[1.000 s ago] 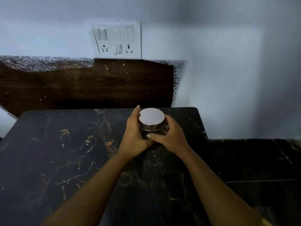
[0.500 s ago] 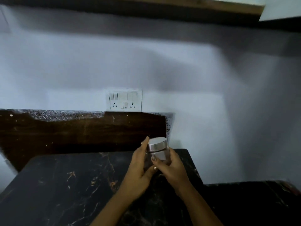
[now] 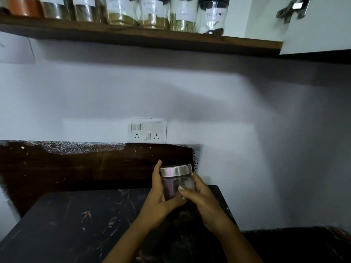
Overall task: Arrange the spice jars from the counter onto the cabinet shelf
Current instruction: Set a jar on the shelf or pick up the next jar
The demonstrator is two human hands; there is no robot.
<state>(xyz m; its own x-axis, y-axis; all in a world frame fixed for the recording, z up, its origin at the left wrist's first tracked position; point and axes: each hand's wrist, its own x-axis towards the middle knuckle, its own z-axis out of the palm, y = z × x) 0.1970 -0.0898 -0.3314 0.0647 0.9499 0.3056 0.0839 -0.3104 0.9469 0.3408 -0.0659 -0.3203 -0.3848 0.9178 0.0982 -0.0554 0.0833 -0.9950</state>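
Note:
A small glass spice jar [image 3: 175,182] with a silver screw lid is held above the black marble counter [image 3: 76,228]. My left hand [image 3: 158,198] wraps its left side and bottom. My right hand [image 3: 201,200] grips its right side, thumb across the glass. High above, a dark wooden cabinet shelf [image 3: 144,37] carries a row of several labelled glass spice jars [image 3: 152,14]; their tops are cut off by the frame. The rightmost one has a black lid [image 3: 211,15].
A white cabinet door [image 3: 313,25] with a metal hinge hangs open at the top right, beside the shelf's end. A white switch and socket plate [image 3: 148,130] sits on the pale wall above a dark brown backsplash [image 3: 76,166].
Both hands have lifted the jar off the counter. My view has tilted upward, bringing the shelf with its jars and the open door into sight.

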